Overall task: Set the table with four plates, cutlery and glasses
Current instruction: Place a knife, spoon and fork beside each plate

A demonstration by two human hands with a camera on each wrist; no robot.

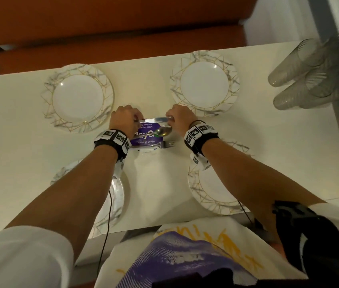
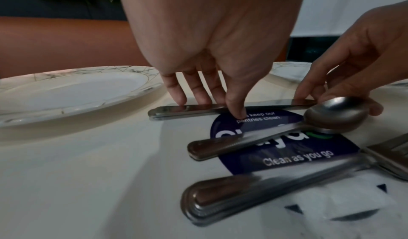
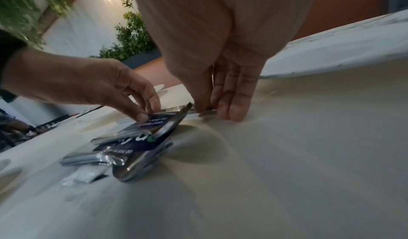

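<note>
A table knife lies across the top of a purple sticker in the middle of the table. My left hand pinches its handle, with the thumb on the near side and the fingers behind. The blade tip is pinched by my right hand. A spoon and a fork lie just in front of the knife. Four marble-rimmed plates stand around them: far left, far right, near left and near right. Several clear glasses lie at the far right.
An orange bench runs behind the table's far edge. A small white packet lies under the fork. A black cable hangs from my left wrist over the near left plate.
</note>
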